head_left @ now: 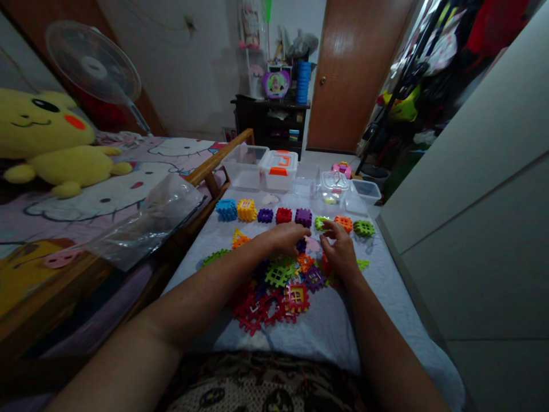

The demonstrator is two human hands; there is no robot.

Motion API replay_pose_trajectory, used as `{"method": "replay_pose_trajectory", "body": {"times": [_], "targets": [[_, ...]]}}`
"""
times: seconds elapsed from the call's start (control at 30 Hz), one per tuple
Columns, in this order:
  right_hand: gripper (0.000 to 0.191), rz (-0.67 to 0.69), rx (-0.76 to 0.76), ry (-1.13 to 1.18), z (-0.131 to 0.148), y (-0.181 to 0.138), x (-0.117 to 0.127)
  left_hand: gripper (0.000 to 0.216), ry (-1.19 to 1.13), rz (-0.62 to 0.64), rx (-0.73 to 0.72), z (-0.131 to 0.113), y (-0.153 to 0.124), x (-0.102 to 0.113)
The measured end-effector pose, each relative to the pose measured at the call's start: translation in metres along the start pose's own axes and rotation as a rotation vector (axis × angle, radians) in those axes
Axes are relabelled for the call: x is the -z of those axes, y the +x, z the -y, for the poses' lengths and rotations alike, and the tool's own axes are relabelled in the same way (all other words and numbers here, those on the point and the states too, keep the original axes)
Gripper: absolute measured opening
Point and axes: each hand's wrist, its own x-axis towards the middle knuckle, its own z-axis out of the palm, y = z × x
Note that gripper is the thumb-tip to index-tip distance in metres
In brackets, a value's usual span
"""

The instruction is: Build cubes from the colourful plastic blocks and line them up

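Both my hands rest over a heap of flat interlocking plastic tiles (pixel 278 286) in red, green, purple and orange on a pale mat (pixel 326 326). My left hand (pixel 288 237) curls its fingers down onto a dark purple tile (pixel 301 245) at the far edge of the heap. My right hand (pixel 339 247) is beside it with the fingers bent and the fingertips near a green piece (pixel 321 223). What either hand grips is hidden. Beyond the hands stands a row of assembled cubes: blue (pixel 226 209), yellow (pixel 246 210), purple (pixel 265 216), red (pixel 283 215), purple (pixel 303 217), orange (pixel 343 222), green (pixel 364 228).
Clear plastic boxes stand past the cubes, one with an orange-latched lid (pixel 279 169). A bed with a yellow plush toy (pixel 51 143) and a clear plastic bag (pixel 150 220) lies to the left. A grey cabinet (pixel 480 217) is on the right, a wooden door (pixel 355 74) behind.
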Motion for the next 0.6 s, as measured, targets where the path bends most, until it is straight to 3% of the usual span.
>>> {"method": "replay_pose_trajectory", "body": {"times": [0.13, 0.3, 0.43, 0.6], "targets": [[0.034, -0.011, -0.019, -0.002, 0.003, 0.0, 0.002, 0.062, -0.013, -0.095, -0.022, 0.005, -0.015, 0.015], [0.033, -0.028, -0.017, 0.008, 0.005, -0.001, 0.003, 0.059, 0.012, -0.206, 0.154, 0.053, -0.038, 0.048], [0.033, -0.027, -0.003, -0.007, 0.005, -0.001, 0.002, 0.066, 0.079, -0.13, 0.338, 0.09, -0.04, 0.058], [0.033, -0.026, -0.005, -0.026, 0.004, -0.001, 0.002, 0.07, 0.174, -0.028, 0.407, 0.099, -0.028, 0.052]]}}
